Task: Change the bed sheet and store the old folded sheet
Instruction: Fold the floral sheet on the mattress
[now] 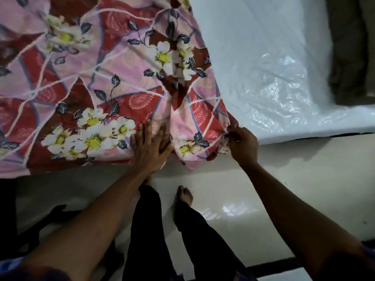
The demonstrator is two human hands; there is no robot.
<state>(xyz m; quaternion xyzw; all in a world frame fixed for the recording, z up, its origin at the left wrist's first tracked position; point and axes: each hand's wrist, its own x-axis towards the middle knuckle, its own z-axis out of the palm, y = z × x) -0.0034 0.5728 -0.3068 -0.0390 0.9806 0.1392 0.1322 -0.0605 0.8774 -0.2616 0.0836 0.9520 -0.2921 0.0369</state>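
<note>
Floral bed sheet [97,82] covers upper left of frame over plastic-wrapped mattress [274,63], left hand [150,147] pressing it flat with fingers spread, right hand [242,146] fingers pinching its lower-right corner at centre right.

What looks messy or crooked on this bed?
The sheet lies askew: it covers only the left part of the mattress, whose shiny plastic wrap shows bare on the right. A deep fold bunches between the left hand, pressing flat, and the right hand, pinching its corner.
</note>
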